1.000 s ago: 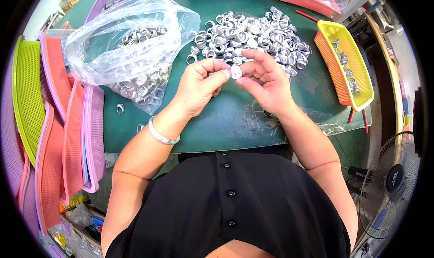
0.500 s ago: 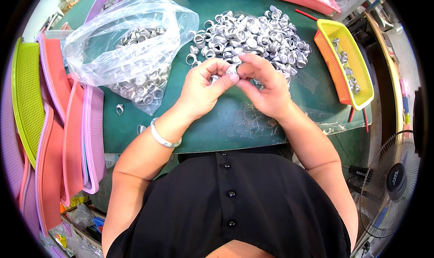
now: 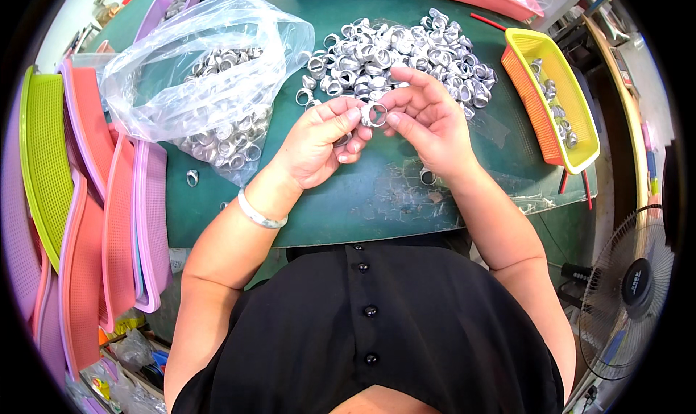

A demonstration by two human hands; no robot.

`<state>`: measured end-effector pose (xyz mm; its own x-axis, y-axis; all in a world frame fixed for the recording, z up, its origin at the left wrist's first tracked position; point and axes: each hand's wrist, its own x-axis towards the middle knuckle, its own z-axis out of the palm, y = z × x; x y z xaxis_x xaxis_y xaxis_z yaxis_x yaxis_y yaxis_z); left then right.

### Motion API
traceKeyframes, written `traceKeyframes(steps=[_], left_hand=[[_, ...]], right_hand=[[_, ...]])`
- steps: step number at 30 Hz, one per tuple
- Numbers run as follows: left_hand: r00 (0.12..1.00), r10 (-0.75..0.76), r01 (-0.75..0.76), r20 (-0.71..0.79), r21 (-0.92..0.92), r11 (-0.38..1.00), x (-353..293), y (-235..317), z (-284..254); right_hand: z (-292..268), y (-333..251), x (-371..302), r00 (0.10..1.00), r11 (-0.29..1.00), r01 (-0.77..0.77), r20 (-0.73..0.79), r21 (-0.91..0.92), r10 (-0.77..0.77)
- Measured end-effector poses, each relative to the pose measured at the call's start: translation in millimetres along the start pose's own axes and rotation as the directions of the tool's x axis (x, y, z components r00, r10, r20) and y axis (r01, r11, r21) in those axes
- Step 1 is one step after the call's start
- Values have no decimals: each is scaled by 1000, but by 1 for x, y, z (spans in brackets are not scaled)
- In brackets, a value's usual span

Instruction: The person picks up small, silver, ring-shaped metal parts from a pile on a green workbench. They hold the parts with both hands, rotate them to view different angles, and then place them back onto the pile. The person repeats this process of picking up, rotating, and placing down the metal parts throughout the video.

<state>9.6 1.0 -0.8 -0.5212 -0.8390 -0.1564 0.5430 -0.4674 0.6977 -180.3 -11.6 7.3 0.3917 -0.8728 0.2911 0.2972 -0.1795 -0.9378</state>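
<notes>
Between my hands, in front of the pile, is a silver-grey metal ring (image 3: 375, 114), its round opening facing up toward me. My left hand (image 3: 317, 140) pinches its left side with thumb and forefinger. A second ring (image 3: 343, 139) sits in the curled fingers of that hand. My right hand (image 3: 433, 127) has its thumb and forefinger at the ring's right edge, with the other fingers raised and loosely bent. Just beyond both hands lies a heap of similar rings (image 3: 406, 55). One loose ring (image 3: 428, 176) rests on the green tabletop (image 3: 348, 211) beside my right wrist.
A clear plastic bag (image 3: 246, 73) of rings stands at the left, with a single ring (image 3: 192, 177) nearby. Stacked coloured baskets (image 3: 47, 167) line the left edge. A yellow-and-orange basket (image 3: 533, 102) holding several rings is at the right, above a fan (image 3: 616, 291).
My hands have turned and drawn slightly apart, bringing the ring's opening into view. The left hand has moved a little lower. The loose ring by my right wrist now shows.
</notes>
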Motion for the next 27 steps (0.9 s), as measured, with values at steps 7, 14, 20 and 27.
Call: traceKeyframes(steps=[7,14,20,27], left_hand=[[999,20,-19,-31,39,999,1,0,1],[997,11,-6,-80,59,998,0,0,4],[995,14,-7,-100,66,998,1,-1,2],[988,32,-24,-150,48,999,1,-1,6]], right_hand=[[1,-4,0,999,998,-40,-17,46,41],[-2,-2,1,998,996,-60,-2,72,60],[-1,-4,1,995,994,-101,-22,44,102],[1,-2,-2,998,996,-54,-15,-69,54]])
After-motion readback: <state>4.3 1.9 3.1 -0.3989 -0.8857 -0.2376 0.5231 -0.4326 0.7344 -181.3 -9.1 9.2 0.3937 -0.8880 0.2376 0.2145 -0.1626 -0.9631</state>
